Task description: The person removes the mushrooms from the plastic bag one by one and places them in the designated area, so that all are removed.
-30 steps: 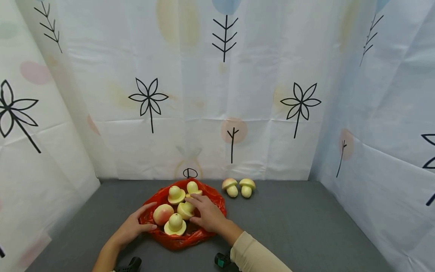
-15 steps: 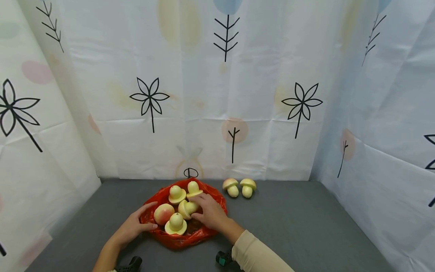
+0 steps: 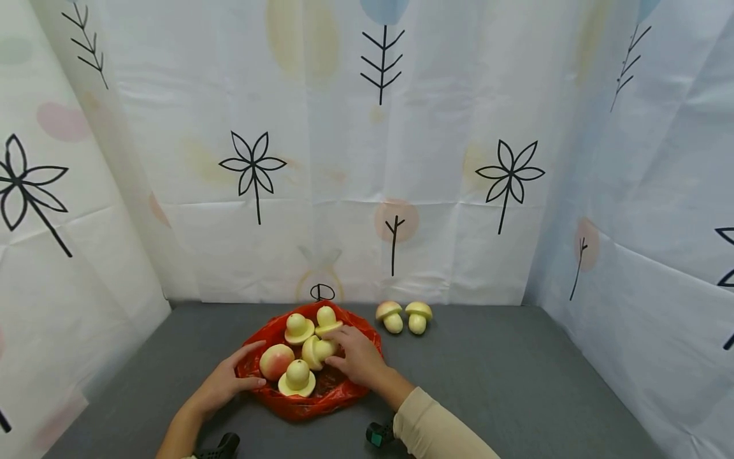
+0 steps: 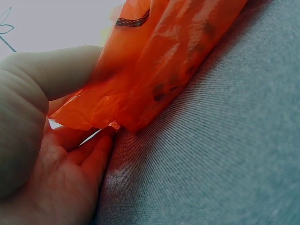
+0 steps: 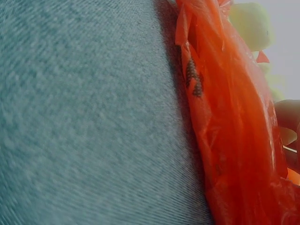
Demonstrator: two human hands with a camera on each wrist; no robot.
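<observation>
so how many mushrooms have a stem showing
6: two mushrooms on the gray table, right of the red bag; in the bag, one back left, one back right, one at the front and one in the right hand. Others may be hidden.

- We can read no words, brands or numbers.
- On the red bag [image 4: 140, 75], at the left hand [image 3: 226, 382], we see dark printed marks [image 4: 160, 92], illegible.
- Towards the right hand [image 3: 358, 361], we see a dark patterned print [image 5: 193, 77] on it, equally illegible.
</observation>
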